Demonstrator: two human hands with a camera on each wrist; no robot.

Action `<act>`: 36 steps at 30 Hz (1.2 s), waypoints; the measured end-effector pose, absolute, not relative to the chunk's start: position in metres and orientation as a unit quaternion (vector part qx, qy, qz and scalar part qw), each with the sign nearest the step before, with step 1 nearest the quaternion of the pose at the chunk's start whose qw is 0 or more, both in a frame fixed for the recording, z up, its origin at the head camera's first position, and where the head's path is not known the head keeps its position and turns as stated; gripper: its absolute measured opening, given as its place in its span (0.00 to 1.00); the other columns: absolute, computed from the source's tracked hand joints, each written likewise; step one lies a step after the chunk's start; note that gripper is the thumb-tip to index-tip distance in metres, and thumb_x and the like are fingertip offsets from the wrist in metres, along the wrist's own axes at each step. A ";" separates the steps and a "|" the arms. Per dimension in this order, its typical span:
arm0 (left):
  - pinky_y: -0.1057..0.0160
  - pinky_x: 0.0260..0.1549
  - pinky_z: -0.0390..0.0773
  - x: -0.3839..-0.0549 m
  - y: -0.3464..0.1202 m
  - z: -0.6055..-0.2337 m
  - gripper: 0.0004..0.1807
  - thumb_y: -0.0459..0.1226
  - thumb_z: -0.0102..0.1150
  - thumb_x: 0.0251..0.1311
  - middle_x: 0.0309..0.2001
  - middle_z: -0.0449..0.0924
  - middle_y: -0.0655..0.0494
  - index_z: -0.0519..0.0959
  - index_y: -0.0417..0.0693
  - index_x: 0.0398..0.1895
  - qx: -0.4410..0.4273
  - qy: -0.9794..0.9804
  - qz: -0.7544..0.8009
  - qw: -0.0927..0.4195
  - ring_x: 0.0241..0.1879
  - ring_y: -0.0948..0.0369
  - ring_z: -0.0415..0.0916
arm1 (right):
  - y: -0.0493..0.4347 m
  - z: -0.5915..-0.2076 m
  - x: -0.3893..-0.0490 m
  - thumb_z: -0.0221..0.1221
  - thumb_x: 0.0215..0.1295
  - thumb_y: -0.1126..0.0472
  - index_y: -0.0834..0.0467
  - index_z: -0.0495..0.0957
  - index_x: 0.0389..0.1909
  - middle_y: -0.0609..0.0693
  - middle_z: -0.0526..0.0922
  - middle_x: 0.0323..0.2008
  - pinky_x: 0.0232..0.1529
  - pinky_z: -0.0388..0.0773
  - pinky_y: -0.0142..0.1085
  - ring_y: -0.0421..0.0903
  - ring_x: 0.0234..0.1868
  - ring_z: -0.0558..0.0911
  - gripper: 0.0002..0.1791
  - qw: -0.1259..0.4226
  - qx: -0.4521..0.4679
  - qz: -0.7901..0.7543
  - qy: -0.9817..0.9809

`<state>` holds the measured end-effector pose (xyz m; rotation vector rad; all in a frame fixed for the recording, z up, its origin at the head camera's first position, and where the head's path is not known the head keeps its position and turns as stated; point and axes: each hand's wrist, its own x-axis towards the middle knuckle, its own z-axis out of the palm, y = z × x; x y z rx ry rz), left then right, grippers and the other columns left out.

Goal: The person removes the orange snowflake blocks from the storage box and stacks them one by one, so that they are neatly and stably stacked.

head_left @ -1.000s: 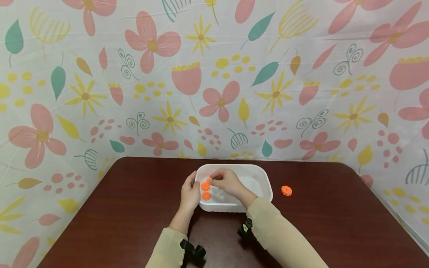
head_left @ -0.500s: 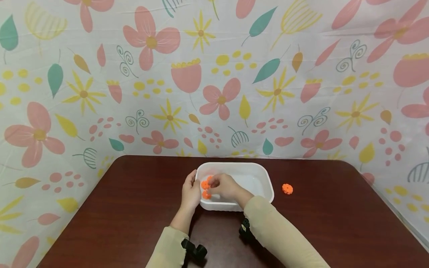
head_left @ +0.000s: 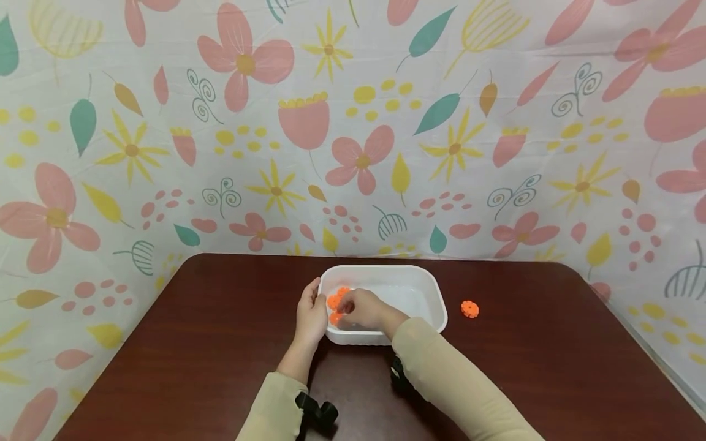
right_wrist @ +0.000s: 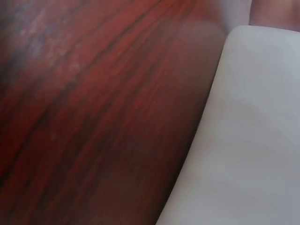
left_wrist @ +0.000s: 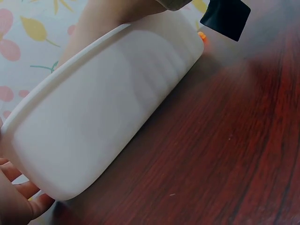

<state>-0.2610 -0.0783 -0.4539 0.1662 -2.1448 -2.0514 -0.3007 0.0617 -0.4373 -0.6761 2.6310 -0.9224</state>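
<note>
A white plastic tub (head_left: 386,339) stands on the dark table. My left hand (head_left: 311,318) grips its left end, with fingers along the outer wall and the thumb at the rim. In the left wrist view, the fingers (left_wrist: 40,205) bend around the tub's end. My right hand (head_left: 365,308) reaches inside over the near wall, its fingertips beside the orange notched discs at the left end. The lower disc (head_left: 334,319), the middle disc (head_left: 333,302) and the upper disc (head_left: 344,291) lie close together, partly covered by that hand. I cannot tell whether it pinches one.
Another orange notched disc (head_left: 470,309) lies on the table (head_left: 529,367), right of the tub. Behind the table's far edge hangs a flower-print cloth (head_left: 364,214). A black wrist camera (head_left: 317,410) sits by the left sleeve.
My right hand has shifted from the upper disc toward the lower one, its thumb and fingers moving nearer me. The left hand keeps its place at the tub.
</note>
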 end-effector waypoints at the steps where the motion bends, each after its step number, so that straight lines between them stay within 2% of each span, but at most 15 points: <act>1: 0.48 0.63 0.65 -0.260 -0.078 -0.454 0.25 0.33 0.37 0.69 0.67 0.63 0.40 0.59 0.41 0.70 0.055 -0.719 -0.688 0.083 0.64 0.48 0.63 | 0.061 -0.437 -0.300 0.70 0.50 0.59 0.56 0.82 0.35 0.44 0.78 0.27 0.35 0.73 0.31 0.40 0.31 0.73 0.11 0.135 -0.235 -0.313 0.910; 6: 0.50 0.60 0.67 -0.260 -0.079 -0.453 0.25 0.32 0.37 0.69 0.67 0.63 0.39 0.58 0.39 0.70 0.049 -0.719 -0.688 0.085 0.63 0.47 0.64 | 0.059 -0.436 -0.300 0.69 0.50 0.60 0.55 0.82 0.36 0.46 0.77 0.27 0.35 0.72 0.32 0.41 0.31 0.72 0.11 0.131 -0.246 -0.299 0.913; 13: 0.52 0.59 0.68 -0.264 -0.079 -0.446 0.25 0.33 0.37 0.68 0.66 0.65 0.41 0.60 0.41 0.69 0.052 -0.716 -0.690 0.094 0.62 0.50 0.65 | 0.058 -0.429 -0.306 0.68 0.50 0.63 0.56 0.80 0.35 0.46 0.76 0.30 0.40 0.72 0.35 0.42 0.34 0.72 0.11 0.142 -0.245 -0.293 0.913; 20: 0.52 0.61 0.66 -0.264 -0.080 -0.445 0.25 0.32 0.37 0.68 0.66 0.65 0.40 0.60 0.40 0.69 0.051 -0.714 -0.692 0.097 0.63 0.50 0.64 | 0.058 -0.427 -0.303 0.68 0.48 0.66 0.57 0.73 0.32 0.46 0.74 0.27 0.35 0.71 0.32 0.42 0.31 0.72 0.14 0.124 -0.234 -0.316 0.911; 24: 0.52 0.61 0.66 -0.261 -0.082 -0.446 0.25 0.32 0.38 0.68 0.66 0.65 0.40 0.61 0.42 0.69 0.057 -0.720 -0.685 0.094 0.62 0.51 0.64 | 0.058 -0.428 -0.298 0.68 0.50 0.65 0.56 0.71 0.31 0.46 0.73 0.25 0.32 0.70 0.31 0.42 0.28 0.71 0.14 0.112 -0.231 -0.332 0.908; 36: 0.49 0.61 0.67 -0.260 -0.077 -0.451 0.25 0.32 0.38 0.68 0.64 0.67 0.40 0.62 0.40 0.68 0.060 -0.725 -0.680 0.097 0.62 0.49 0.66 | 0.069 -0.427 -0.295 0.63 0.51 0.69 0.60 0.73 0.32 0.49 0.74 0.25 0.26 0.72 0.31 0.43 0.25 0.72 0.09 0.126 -0.180 -0.400 0.890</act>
